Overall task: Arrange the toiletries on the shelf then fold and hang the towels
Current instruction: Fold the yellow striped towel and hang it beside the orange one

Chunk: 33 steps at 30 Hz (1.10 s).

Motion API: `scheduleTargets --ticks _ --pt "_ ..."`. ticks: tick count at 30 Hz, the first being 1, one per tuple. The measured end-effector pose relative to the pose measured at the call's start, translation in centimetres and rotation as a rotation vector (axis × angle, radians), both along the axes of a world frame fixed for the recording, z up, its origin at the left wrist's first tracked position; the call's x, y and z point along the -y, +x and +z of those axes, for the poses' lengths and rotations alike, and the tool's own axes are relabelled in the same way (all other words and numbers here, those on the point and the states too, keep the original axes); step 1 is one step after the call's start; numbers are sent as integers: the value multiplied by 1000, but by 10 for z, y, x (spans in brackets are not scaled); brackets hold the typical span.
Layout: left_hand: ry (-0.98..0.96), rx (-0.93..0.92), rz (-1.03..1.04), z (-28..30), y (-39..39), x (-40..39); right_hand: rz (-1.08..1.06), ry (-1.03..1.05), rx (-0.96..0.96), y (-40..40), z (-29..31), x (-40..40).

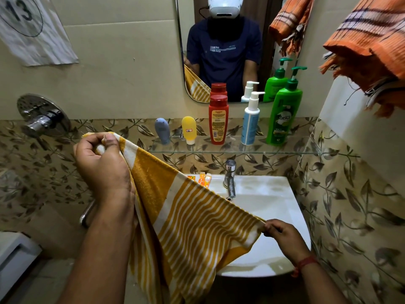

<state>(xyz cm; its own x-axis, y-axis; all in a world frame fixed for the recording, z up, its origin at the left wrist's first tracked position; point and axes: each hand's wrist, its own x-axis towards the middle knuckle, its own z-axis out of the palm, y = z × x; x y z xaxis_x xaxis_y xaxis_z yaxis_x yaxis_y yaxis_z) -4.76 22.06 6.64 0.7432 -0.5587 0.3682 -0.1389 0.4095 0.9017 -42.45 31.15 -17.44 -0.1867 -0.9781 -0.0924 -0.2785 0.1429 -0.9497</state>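
My left hand (103,163) pinches one upper corner of the yellow striped towel (186,218); my right hand (285,238) pinches the other, stretching it above the sink (274,205). Five bottles stand on the glass shelf (306,150).

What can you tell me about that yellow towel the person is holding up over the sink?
The yellow towel looks like terry cloth, mustard with white stripes: broad bands near the upper end, thin close stripes lower down. It is unfolded and stretched on a slant in front of the sink. The left hand grips its raised corner and the right hand pinches the lower corner. The rest hangs loose below the top edge, past the basin's front. Part of it shows in the mirror.
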Motion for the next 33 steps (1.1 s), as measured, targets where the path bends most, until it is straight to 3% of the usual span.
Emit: scheduleTargets --ticks 12,24,25,27,29,31,33 --pt "3 -36 -8 1 0 -4 -168 -102 244 1 10 3" --pt "37 -28 -6 4 -2 -10 -143 -150 95 -3 13 -2" --pt "52 -23 -21 6 -2 -12 -111 -136 160 -4 16 -5" --pt "111 58 -100 12 -3 -16 16 -10 515 -13 26 -11" --pt "220 290 -231 18 -6 -21 221 81 744 -24 51 -20" --pt "291 464 -390 23 -11 -24 430 8 794 -32 88 -20" --pt "304 511 -534 25 -22 -27 688 -134 981 -28 129 -14"
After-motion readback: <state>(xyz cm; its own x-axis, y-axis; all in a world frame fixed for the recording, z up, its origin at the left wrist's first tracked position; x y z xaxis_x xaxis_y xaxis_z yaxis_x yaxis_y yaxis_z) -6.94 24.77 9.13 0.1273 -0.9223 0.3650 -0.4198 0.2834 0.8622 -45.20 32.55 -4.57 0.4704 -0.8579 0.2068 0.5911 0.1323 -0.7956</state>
